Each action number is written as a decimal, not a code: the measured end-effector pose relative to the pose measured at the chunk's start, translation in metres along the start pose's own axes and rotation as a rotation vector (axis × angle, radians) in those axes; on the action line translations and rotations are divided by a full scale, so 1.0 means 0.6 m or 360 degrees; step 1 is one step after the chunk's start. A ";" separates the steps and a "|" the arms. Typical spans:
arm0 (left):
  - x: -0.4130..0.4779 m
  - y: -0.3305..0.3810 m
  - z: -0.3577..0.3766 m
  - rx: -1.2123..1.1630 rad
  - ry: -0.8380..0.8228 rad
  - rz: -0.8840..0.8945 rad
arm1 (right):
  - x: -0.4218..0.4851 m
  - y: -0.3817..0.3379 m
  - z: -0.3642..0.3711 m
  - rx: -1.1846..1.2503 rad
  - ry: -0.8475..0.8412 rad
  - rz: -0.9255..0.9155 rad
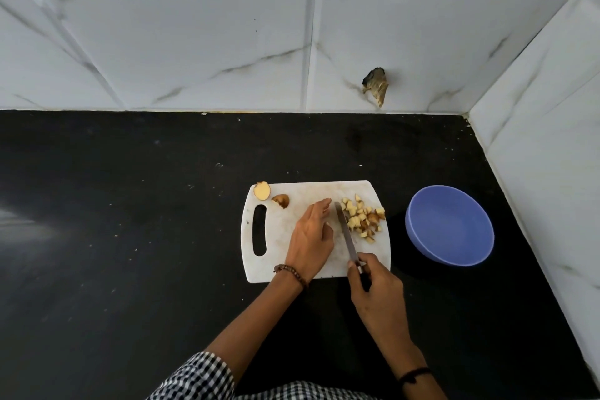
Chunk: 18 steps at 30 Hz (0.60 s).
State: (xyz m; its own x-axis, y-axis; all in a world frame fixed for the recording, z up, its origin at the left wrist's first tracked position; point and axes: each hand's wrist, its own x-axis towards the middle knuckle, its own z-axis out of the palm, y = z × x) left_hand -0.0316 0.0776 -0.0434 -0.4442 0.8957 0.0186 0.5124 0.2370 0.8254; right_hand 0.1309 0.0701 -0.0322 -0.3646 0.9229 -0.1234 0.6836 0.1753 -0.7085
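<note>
A white cutting board (292,198) lies on the black counter. On its right part sits a heap of small diced yellow-brown pieces (363,217). My right hand (376,292) grips the handle of a knife (345,234) whose blade points away from me, just left of the heap. My left hand (311,237) rests on the board to the left of the blade, fingers stretched forward; whether anything lies under it is hidden. Two end pieces, one pale (261,191) and one brown (281,201), sit at the board's far left corner.
An empty blue bowl (449,226) stands on the counter right of the board. White marble-look tiled walls (227,42) close the back and the right side. A hole with debris (376,84) marks the back wall. Black counter (130,221) stretches to the left.
</note>
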 end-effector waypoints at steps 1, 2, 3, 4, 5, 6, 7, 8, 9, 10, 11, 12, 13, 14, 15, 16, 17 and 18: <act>-0.001 0.001 -0.001 -0.0001 -0.0018 0.0005 | 0.000 -0.001 0.001 0.0007 -0.0004 0.0003; -0.002 0.003 -0.003 -0.0010 -0.0030 0.0007 | 0.001 -0.002 0.001 0.0019 -0.0008 0.0010; -0.004 0.004 -0.007 -0.0018 -0.0036 0.0006 | 0.004 -0.005 0.001 0.0025 -0.0017 0.0014; -0.005 0.005 -0.013 -0.0019 -0.0029 0.0020 | 0.007 -0.008 0.001 0.0023 -0.0028 0.0009; -0.005 0.004 -0.019 -0.0011 -0.0009 0.0049 | 0.011 -0.012 0.001 0.0013 -0.0043 -0.0005; -0.006 0.000 -0.027 0.0002 0.0022 0.0081 | 0.016 -0.018 0.002 0.0003 -0.0062 -0.0025; -0.007 -0.005 -0.036 0.0019 0.0063 0.0108 | 0.022 -0.024 0.003 -0.0005 -0.0080 -0.0043; -0.009 -0.011 -0.044 0.0049 0.0118 0.0123 | 0.029 -0.031 0.003 -0.0010 -0.0095 -0.0054; -0.011 -0.016 -0.054 0.0096 0.0181 0.0120 | 0.037 -0.038 0.005 -0.0018 -0.0109 -0.0056; -0.011 -0.020 -0.062 0.0148 0.0244 0.0098 | 0.045 -0.045 0.005 -0.0023 -0.0121 -0.0056; -0.012 -0.025 -0.072 0.0194 0.0293 0.0054 | 0.053 -0.052 0.007 -0.0027 -0.0129 -0.0059; -0.011 -0.029 -0.080 0.0236 0.0319 0.0007 | 0.061 -0.059 0.008 -0.0026 -0.0131 -0.0067; -0.010 -0.034 -0.087 0.0292 0.0315 -0.0026 | 0.068 -0.066 0.011 -0.0029 -0.0130 -0.0075; -0.007 -0.040 -0.094 0.0375 0.0285 -0.0031 | 0.075 -0.073 0.013 -0.0043 -0.0130 -0.0089; -0.001 -0.045 -0.100 0.0504 0.0235 -0.0013 | 0.081 -0.079 0.016 -0.0064 -0.0134 -0.0102; 0.004 -0.050 -0.106 0.0666 0.0179 0.0033 | 0.086 -0.084 0.019 -0.0081 -0.0143 -0.0109; 0.010 -0.053 -0.112 0.0834 0.0126 0.0096 | 0.091 -0.087 0.022 -0.0090 -0.0152 -0.0104; 0.015 -0.055 -0.117 0.0969 0.0056 0.0139 | 0.094 -0.090 0.024 -0.0094 -0.0157 -0.0094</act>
State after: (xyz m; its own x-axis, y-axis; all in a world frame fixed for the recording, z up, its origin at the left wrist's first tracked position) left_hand -0.1040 0.0517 -0.0308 -0.4002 0.9111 0.0985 0.8711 0.3449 0.3496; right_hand 0.0640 0.1079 -0.0111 -0.4638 0.8728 -0.1522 0.6940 0.2511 -0.6748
